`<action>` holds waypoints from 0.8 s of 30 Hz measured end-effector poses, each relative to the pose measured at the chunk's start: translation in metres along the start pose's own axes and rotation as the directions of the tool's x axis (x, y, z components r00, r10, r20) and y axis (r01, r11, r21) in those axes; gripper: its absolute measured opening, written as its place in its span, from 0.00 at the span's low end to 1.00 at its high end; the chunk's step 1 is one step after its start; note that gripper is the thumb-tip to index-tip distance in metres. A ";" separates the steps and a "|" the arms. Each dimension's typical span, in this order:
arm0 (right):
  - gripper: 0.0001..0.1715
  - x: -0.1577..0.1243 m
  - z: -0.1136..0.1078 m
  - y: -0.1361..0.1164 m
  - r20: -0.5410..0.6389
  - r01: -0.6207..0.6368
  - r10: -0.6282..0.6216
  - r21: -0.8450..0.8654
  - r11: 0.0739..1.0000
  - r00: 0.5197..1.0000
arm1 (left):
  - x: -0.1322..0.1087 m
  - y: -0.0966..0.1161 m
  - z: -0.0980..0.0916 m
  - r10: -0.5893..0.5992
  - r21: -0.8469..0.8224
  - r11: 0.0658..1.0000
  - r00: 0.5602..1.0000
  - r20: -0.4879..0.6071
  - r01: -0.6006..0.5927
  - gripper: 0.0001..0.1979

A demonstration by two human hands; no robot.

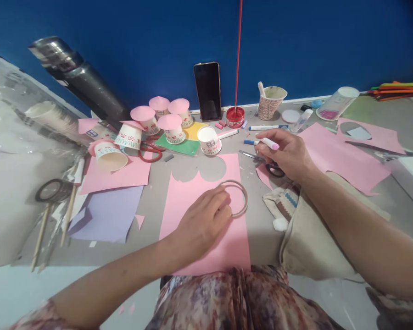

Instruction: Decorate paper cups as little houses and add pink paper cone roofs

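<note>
Flowery clothes (220,302) sit below pink paper (206,238); left hand (204,215) holds a ring (245,197) there, right hand (289,153) a pink-tipped marker (270,144) beside it.

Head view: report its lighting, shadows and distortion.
In the head view, wide-angle stretch seems to lean the flask outward; in the head view, its metal cap shows bright highlights; in the head view, the left hand shades the pink sheet; in the head view, the top-right corner falls dark.
</note>
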State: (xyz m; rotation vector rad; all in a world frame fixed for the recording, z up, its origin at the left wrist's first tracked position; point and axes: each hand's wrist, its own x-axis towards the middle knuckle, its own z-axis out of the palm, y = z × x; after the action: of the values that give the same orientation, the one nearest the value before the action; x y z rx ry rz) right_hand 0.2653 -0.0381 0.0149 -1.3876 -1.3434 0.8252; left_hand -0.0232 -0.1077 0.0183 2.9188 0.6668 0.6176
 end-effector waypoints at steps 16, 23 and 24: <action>0.11 -0.004 0.000 -0.008 -0.045 0.050 -0.070 -0.347 0.936 0.996 | -0.004 -0.009 0.016 -0.245 -0.159 0.961 0.962 -0.124 0.224 0.12; 0.12 -0.005 -0.003 -0.006 -0.124 0.050 -0.125 -0.481 0.875 0.984 | -0.004 -0.009 0.015 -0.186 -0.160 0.974 0.971 -0.148 0.162 0.14; 0.12 -0.005 -0.003 -0.008 -0.149 0.039 -0.127 -0.490 0.871 0.981 | -0.004 -0.009 0.015 -0.197 -0.177 0.970 0.968 -0.155 0.169 0.14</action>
State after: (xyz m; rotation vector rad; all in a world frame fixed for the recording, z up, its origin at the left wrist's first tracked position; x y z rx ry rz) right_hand 0.2647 -0.0443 0.0225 -1.7282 -1.5193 0.2959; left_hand -0.0241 -0.1013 0.0011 2.6367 0.8510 0.8639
